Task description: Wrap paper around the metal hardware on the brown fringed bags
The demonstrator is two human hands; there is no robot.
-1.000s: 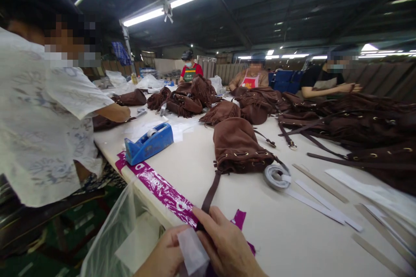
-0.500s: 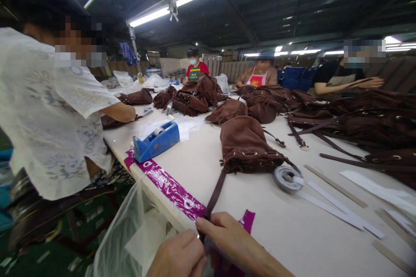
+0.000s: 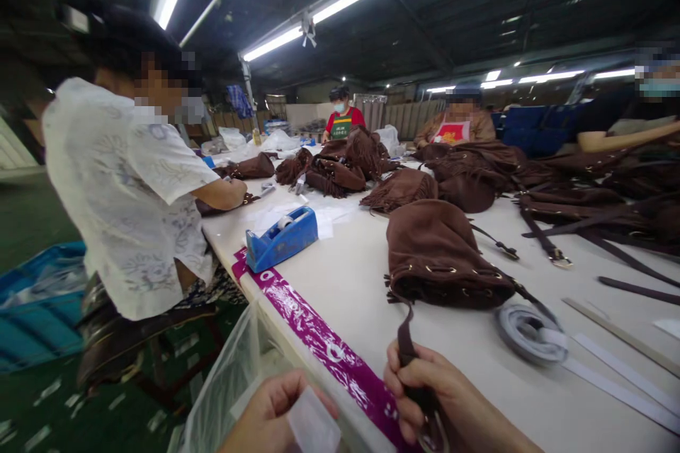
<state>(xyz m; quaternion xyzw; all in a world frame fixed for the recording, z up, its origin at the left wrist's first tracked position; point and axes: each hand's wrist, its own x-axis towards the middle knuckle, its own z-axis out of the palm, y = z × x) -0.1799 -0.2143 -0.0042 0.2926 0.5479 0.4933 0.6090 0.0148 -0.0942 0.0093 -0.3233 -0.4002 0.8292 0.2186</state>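
Note:
My right hand is closed around the brown strap of a brown suede fringed bag that lies on the white table. The strap runs from the bag down into my fist at the table's near edge. My left hand is off the table's edge and pinches a small white piece of paper between thumb and fingers. A clear plastic bag hangs just below that hand.
A blue tape dispenser sits by a purple printed strip along the table edge. A grey tape roll and white strips lie right of the bag. Several brown bags are piled farther back. A person in a white top works at left; others sit beyond.
My hands have separated: the left hand moved off the table edge with the white paper, the right hand gripped the strap and drew it rightward. The view swung to the left.

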